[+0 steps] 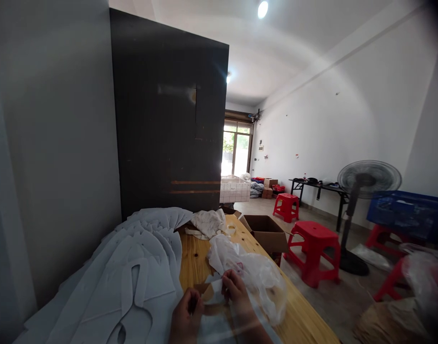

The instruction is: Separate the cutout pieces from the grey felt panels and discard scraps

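Observation:
My left hand [188, 308] is closed, its fingertips pressed together beside a small brown card-like piece [204, 290]; what lies in the pinch is hidden. Just to the right, my right hand [236, 288] pinches the upper edge of a pale grey-blue cloth piece [216, 297]. More of this cloth lies under both wrists. Against my right hand's far side rests a crumpled clear plastic bag [263, 277]. Left of my hands, a wide pile of cut grey-blue cloth pieces [107, 282] fans over the table in overlapping layers.
The wooden table [301, 310] carries a bunched white cloth [208, 223] and a tape roll [231, 229]. An open cardboard box [265, 231] stands beyond its right edge. Red stools [314, 248] and a standing fan [362, 191] are on the right. A dark panel [165, 124] rises behind.

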`<action>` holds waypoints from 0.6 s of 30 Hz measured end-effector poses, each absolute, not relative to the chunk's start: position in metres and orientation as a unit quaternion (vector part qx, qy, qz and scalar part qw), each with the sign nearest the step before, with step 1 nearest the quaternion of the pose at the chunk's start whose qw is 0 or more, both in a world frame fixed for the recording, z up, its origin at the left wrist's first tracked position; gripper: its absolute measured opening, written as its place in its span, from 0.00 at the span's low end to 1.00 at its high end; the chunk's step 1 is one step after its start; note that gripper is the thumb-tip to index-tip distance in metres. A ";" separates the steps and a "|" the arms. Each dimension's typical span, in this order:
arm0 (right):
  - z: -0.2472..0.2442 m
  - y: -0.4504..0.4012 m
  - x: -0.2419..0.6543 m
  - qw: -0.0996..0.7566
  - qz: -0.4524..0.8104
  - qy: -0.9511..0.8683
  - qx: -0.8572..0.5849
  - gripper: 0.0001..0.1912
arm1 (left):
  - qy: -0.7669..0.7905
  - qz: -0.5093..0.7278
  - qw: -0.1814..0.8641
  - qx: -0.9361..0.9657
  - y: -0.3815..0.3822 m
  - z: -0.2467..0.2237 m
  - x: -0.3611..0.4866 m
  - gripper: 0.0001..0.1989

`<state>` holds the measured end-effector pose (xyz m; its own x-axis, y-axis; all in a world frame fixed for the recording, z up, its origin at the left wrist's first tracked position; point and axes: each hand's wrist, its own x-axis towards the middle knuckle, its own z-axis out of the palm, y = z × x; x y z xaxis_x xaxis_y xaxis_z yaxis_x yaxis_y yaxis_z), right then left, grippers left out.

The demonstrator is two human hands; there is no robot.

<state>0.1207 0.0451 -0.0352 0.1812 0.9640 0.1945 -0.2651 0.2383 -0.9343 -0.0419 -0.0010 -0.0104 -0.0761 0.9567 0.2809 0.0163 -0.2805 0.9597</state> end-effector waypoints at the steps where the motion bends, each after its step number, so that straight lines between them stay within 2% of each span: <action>1: -0.035 0.046 0.122 0.662 0.461 -0.433 -0.403 0.24 | 0.445 0.584 0.402 0.546 -0.001 -0.010 -0.042 0.27; 7: -0.031 0.046 0.134 0.698 0.421 -0.408 -0.411 0.24 | 0.456 0.582 0.413 0.532 -0.002 -0.006 -0.044 0.29; 18: -0.017 0.043 0.159 0.741 0.378 -0.380 -0.404 0.21 | 0.487 0.581 0.350 0.550 0.004 -0.004 -0.049 0.20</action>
